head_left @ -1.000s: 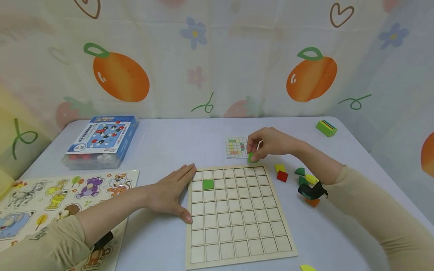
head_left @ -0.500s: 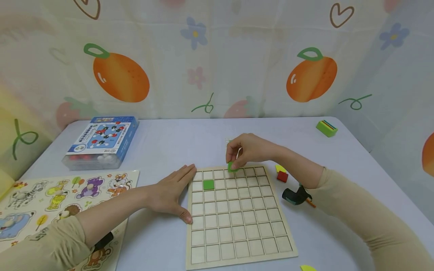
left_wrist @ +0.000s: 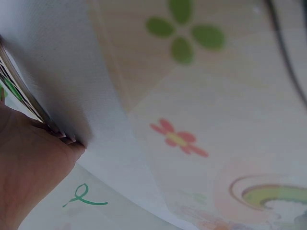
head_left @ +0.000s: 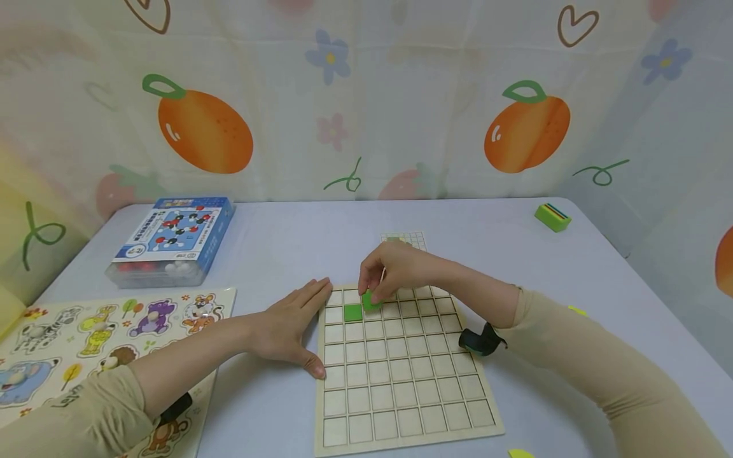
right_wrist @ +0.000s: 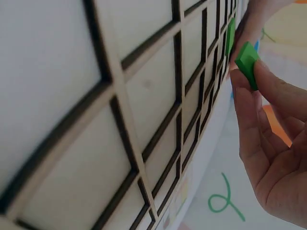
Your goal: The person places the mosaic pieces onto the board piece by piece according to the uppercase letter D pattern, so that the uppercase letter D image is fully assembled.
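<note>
Right hand [head_left: 397, 264]: grip pinching green block [head_left: 372, 305], frame's centre
Left hand [head_left: 287, 327]: grip released, touching board [head_left: 401, 367], lower centre-left
Board: lower centre

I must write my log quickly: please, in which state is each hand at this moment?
Left hand: open, at the edge of the gridded board.
Right hand: closed, holding a green tile between thumb and fingers.
</note>
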Available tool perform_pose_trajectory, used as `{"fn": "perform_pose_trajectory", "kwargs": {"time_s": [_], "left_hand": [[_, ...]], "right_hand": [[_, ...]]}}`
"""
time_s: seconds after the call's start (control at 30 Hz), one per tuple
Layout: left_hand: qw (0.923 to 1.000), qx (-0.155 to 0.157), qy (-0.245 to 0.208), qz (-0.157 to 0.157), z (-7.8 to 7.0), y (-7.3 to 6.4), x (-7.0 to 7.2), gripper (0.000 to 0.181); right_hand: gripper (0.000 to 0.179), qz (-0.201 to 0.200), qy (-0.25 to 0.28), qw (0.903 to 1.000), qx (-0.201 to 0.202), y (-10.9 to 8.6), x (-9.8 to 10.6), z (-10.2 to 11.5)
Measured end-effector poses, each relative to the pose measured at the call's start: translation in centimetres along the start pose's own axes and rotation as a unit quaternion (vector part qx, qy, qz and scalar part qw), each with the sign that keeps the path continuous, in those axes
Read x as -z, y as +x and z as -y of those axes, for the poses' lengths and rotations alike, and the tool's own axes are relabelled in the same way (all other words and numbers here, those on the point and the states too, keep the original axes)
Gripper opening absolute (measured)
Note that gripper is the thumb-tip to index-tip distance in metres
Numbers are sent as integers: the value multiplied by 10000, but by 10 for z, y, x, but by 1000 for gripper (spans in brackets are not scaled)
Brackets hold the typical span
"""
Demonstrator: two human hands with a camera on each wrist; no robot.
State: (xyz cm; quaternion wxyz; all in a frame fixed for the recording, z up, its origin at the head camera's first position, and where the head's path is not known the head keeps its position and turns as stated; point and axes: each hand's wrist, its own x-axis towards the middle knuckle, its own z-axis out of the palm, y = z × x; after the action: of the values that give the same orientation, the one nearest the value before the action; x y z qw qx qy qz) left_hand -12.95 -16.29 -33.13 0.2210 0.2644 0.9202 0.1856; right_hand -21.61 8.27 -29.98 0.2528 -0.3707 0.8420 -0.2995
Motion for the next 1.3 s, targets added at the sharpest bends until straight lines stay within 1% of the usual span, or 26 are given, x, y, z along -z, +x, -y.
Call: {"fn": "perform_pose_trajectory", "kwargs": {"time_s": [0.13,0.3,0.53,0.77,1.3], "left_hand": [[10000,-35,-11,-11,-1,-1,1,135],[10000,-32,-29,-16,-2,-2,1,135],[10000,-8,-22,-26,-2,-1,1,135],[9999,-116,-48,-56,-1,-1,0,135],[10000,-48,-23,-43,0,0,-1,136]], "right_hand": [[14,50,-163,9996,-218,2,-5,2],[13,104,-194,9990,-400,1,-10,3],[12,124,-346,9983,-458,1,-12,4],[12,34,-454,9974,-562,1,-13,4],[11,-8,-517,9969,-595,1,-14,6]]}}
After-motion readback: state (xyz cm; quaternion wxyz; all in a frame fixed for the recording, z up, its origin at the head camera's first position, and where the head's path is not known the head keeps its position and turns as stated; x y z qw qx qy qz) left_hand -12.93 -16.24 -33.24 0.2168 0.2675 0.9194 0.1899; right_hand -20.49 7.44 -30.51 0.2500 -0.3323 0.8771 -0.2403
